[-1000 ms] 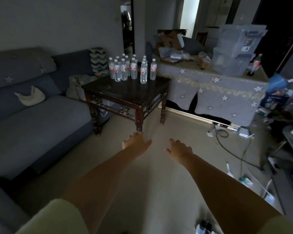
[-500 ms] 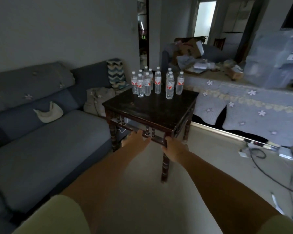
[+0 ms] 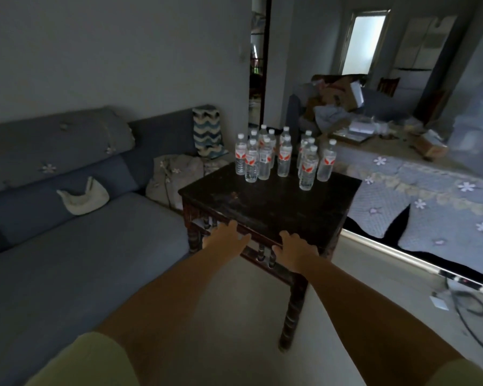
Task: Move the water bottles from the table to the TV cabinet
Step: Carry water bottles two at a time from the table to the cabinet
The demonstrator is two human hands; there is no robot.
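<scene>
Dark wooden table [image 3: 265, 207] beside sofa [image 3: 81, 246]

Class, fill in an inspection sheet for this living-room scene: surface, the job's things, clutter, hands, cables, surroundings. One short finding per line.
Surface: dark carved wooden side table, worn top.
Job's things: clear plastic water bottles with red labels, upright, clustered at the table's far edge.
Clutter: cardboard boxes and papers on the floral-cloth-covered table.
Hands: left hand and right hand open, empty, near the table's front edge.
Cables: black cord on the floor, right.
Surroundings: blue fabric sofa, left; TV cabinet not seen.
</scene>
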